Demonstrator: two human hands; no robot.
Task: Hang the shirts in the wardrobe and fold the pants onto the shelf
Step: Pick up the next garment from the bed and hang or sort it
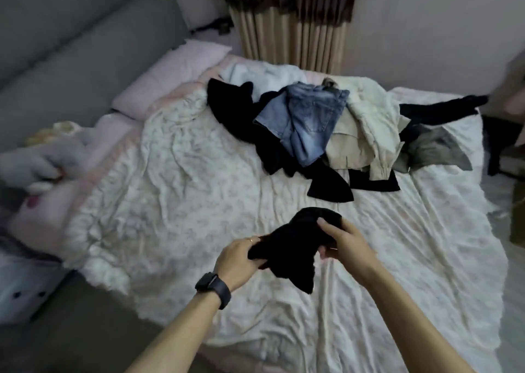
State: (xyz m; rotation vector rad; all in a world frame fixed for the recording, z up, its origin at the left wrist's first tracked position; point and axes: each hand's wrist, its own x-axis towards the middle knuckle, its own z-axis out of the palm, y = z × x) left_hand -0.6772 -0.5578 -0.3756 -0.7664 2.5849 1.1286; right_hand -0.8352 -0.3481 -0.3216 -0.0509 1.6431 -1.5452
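Observation:
A bunched black garment (295, 247) hangs above the near part of the bed, held by both hands. My left hand (238, 259) grips its left edge; a dark watch sits on that wrist. My right hand (343, 242) holds its right side, thumb on top. Farther back on the bed lies a pile of clothes: blue jeans (309, 122), a black garment (241, 108), a beige garment (355, 145), a cream shirt (375, 108) and a grey garment (434, 148). No wardrobe or shelf is in view.
The bed (184, 190) has a crumpled white floral sheet. A pink pillow (170, 74) and soft toys (42, 162) lie along the left by the grey headboard (71, 40). Curtains (292, 23) hang behind. Dark furniture (502, 145) stands at the right edge.

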